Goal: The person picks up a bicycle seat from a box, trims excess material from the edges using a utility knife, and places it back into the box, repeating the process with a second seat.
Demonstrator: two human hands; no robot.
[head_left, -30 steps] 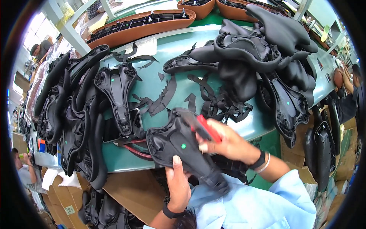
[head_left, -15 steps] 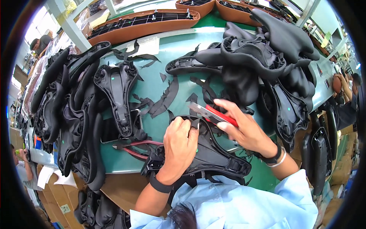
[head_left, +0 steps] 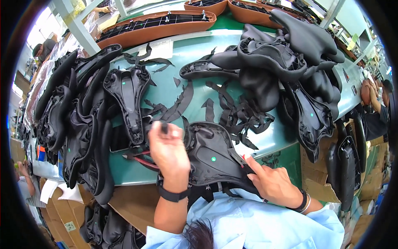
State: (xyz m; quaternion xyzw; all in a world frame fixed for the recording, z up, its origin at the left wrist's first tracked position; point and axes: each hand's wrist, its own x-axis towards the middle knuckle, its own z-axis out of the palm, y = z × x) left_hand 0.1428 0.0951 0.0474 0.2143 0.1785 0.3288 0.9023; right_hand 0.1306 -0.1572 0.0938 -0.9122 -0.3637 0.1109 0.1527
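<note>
A black bicycle saddle (head_left: pixel 203 159) lies underside up at the table's front edge, in front of me. My right hand (head_left: pixel 275 182) is closed round a utility knife (head_left: pixel 245 164), its blade pointing toward the saddle's narrow end; whether it touches is unclear. Raised beside the saddle's wide end, my left hand (head_left: pixel 170 151) is somewhat blurred, its fingers curled on a small black scrap (head_left: pixel 165 128). Behind my left wrist, red-handled pliers (head_left: pixel 139 159) lie partly hidden. Another upturned saddle (head_left: pixel 128 97) rests farther back on the left.
Saddles are piled on the left (head_left: pixel 76 124) and right (head_left: pixel 273 58). Black cut strips (head_left: pixel 244 116) litter the green table (head_left: pixel 174 89). Long brown cushions (head_left: pixel 157 27) line the back. Cardboard boxes (head_left: pixel 62 207) stand below, and another person (head_left: pixel 379 99) is at far right.
My left hand has left the saddle's rim and moved left with the black scrap. My right hand with the knife has come down and nearer, toward the saddle's narrow end.
</note>
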